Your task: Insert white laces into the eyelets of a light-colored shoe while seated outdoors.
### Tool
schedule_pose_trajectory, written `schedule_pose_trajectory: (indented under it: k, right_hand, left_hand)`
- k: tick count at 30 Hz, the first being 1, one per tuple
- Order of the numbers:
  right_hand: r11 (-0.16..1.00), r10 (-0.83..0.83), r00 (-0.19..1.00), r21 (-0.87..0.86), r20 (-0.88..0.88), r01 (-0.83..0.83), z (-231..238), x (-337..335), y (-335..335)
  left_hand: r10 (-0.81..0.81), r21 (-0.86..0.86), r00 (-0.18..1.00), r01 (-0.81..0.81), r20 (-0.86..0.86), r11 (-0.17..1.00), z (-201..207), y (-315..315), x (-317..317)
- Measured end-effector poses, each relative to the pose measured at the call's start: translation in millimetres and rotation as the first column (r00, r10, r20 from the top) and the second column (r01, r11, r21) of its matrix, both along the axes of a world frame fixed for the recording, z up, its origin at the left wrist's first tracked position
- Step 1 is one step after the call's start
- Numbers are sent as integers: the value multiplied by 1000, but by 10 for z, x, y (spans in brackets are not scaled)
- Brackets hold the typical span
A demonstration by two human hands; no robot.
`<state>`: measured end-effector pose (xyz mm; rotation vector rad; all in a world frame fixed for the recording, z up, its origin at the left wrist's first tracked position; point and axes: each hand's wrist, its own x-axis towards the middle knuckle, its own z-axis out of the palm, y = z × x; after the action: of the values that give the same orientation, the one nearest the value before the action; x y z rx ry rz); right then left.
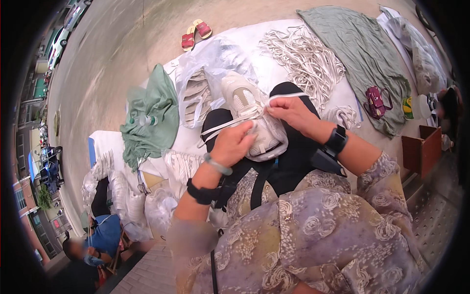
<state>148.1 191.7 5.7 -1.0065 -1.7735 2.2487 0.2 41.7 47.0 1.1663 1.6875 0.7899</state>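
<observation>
A beige-white sneaker point(245, 100) lies on my lap, toe pointing away from me. My left hand point(234, 143) rests on its near side and pinches a white lace point(220, 128) that runs off to the left. My right hand point(290, 111) is at the sneaker's right side, fingers closed on the other end of the white lace point(289, 95), pulled up and taut. Both wrists wear black bands.
A clear bag of more sneakers point(198, 95) lies just beyond the shoe on a white sheet point(274, 73). A heap of white laces point(306, 59), green cloths point(149, 117), a maroon purse point(376, 102), red sandals point(195, 33), and bagged shoes point(122, 196) surround me. Another person point(98, 240) sits lower left.
</observation>
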Motion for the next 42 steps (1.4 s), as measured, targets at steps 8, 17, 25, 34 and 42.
schedule_pose_trajectory:
  k: [8, 17, 25, 34, 42]
  right_hand:
    - [952, -297, 941, -121, -164, 280, -172, -151, 38]
    - [940, -287, 930, 120, -229, 319, -240, -92, -104]
    - [928, -292, 931, 171, -217, 331, -239, -126, -162]
    - [836, -159, 969, 496, -190, 234, -241, -153, -175]
    - [755, -117, 990, 655, 80, 37, 7, -139, -72]
  left_hand:
    - [-17, -1, 891, 18, -453, 1000, -103, 256, -42]
    - [201, 185, 943, -155, -265, 970, -278, 104, 27]
    - [316, 24, 943, -320, 102, 947, -230, -4, 36]
    - [411, -108, 812, -405, 414, 908, -61, -164, -227]
    - [524, -141, 457, -643, 718, 753, -24, -271, -258]
